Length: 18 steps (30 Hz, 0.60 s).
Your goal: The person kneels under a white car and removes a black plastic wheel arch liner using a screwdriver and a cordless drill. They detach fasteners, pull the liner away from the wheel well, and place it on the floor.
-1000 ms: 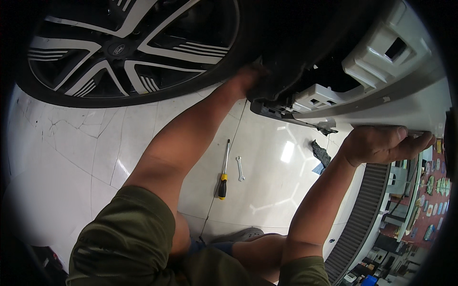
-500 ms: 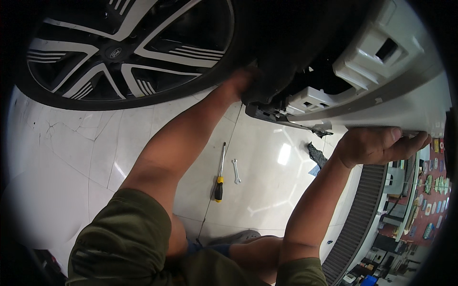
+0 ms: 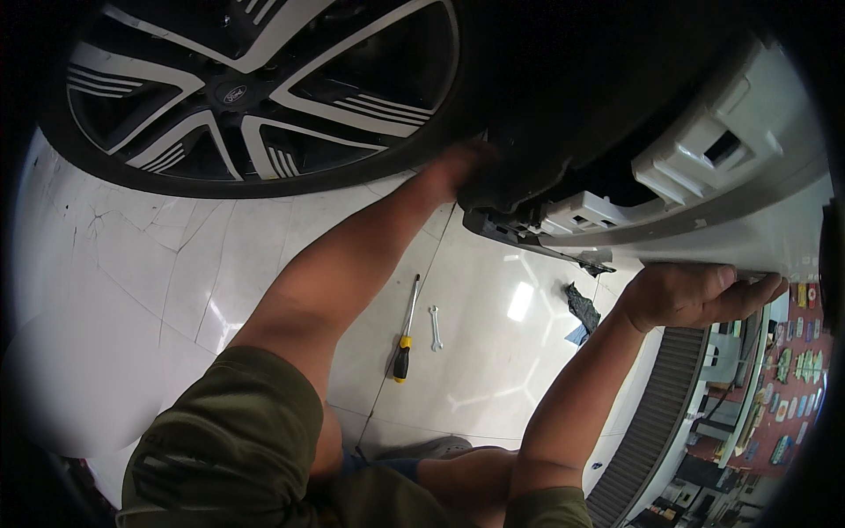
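Note:
A white car bumper (image 3: 748, 233) hangs at the upper right, its inner side showing pale moulded brackets (image 3: 695, 163). My right hand (image 3: 682, 295) is against its lower edge, fingers bent and thumb up at the panel. My left hand (image 3: 465, 167) reaches up between the tyre and the dark wheel-arch liner (image 3: 519, 167). Its fingers are lost in shadow against the liner, so their grip does not show. Left of that hand is the car wheel (image 3: 233, 92), with black and silver spokes.
A yellow-and-black screwdriver (image 3: 405, 339) and an open-ended wrench (image 3: 436, 328) lie on the glossy tiled floor (image 3: 475, 378). Dark crumpled material (image 3: 581, 306) lies below the bumper. A ribbed dark strip (image 3: 647, 414) runs along the right, beside a cluttered bench and a red wall display (image 3: 792, 370).
The wheel and bumper sit slightly farther right in view, with the bumper's edge and my right hand lower. Both hands stay at the same parts.

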Each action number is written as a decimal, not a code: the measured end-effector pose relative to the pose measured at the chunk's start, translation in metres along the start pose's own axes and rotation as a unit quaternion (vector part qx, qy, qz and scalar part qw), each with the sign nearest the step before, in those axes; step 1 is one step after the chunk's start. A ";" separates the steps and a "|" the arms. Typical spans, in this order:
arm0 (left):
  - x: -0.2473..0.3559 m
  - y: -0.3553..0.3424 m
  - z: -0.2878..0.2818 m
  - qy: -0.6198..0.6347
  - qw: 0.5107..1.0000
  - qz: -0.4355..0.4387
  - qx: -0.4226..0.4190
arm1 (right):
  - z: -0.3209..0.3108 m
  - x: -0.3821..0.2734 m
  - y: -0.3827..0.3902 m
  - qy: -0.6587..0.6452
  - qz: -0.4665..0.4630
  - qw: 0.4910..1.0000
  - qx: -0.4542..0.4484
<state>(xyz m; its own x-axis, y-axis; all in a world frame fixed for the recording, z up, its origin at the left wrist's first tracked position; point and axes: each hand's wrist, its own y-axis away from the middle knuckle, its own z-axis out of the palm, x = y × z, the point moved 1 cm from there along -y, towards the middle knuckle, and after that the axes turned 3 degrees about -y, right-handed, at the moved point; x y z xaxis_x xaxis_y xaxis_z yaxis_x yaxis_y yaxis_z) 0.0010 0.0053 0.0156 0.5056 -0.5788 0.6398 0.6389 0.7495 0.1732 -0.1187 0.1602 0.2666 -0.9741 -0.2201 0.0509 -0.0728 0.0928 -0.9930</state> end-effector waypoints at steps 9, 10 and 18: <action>0.001 -0.002 -0.008 0.012 0.998 -0.039 -0.037 | -0.002 0.000 0.002 0.060 -0.005 0.998 -0.001; -0.001 -0.003 -0.009 0.022 0.999 -0.031 -0.039 | -0.004 0.001 0.001 0.063 -0.013 0.998 -0.007; -0.009 -0.016 -0.013 -0.025 0.998 -0.062 0.016 | 0.001 -0.005 0.001 0.014 0.045 0.999 -0.009</action>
<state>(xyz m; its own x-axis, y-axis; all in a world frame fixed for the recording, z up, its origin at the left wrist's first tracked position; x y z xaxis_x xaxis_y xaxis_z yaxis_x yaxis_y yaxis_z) -0.0067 -0.0054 -0.0025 0.3932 -0.6515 0.6487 0.6756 0.6833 0.2767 -0.1133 0.1609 0.2650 -0.9825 -0.1832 -0.0346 0.0108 0.1293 -0.9916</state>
